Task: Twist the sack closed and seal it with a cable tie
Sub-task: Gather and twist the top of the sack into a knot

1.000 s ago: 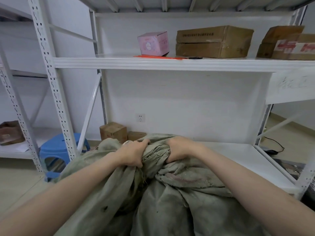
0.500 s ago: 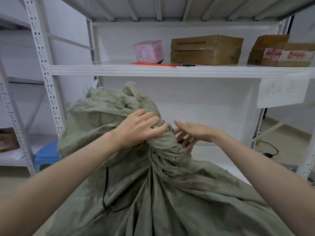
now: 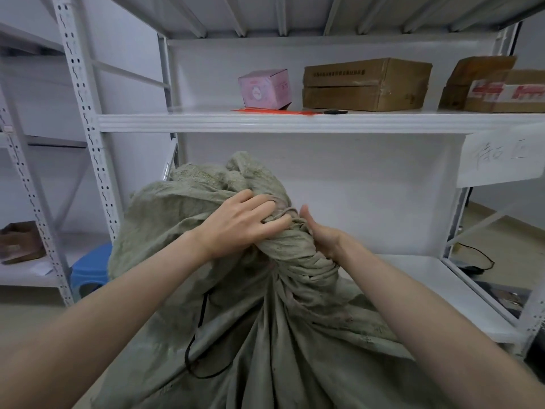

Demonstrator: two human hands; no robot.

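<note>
In the middle of the frame the faded grey-green woven sack [image 3: 265,335] rises to a twisted neck that runs upright, leaning slightly right. The left hand [image 3: 239,224] has its grip clamped over the top of that rope of fabric, and the right hand [image 3: 320,236] cups it just beside, thumb up, fingers hidden behind. The thin orange cable ties [image 3: 272,112] lie on the white metal shelf [image 3: 295,123] above, well apart from both hands; the looser right looks to me freer to fetch one.

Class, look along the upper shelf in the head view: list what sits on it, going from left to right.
Pink box → orange cable ties → wide brown carton → taped cartons.
</note>
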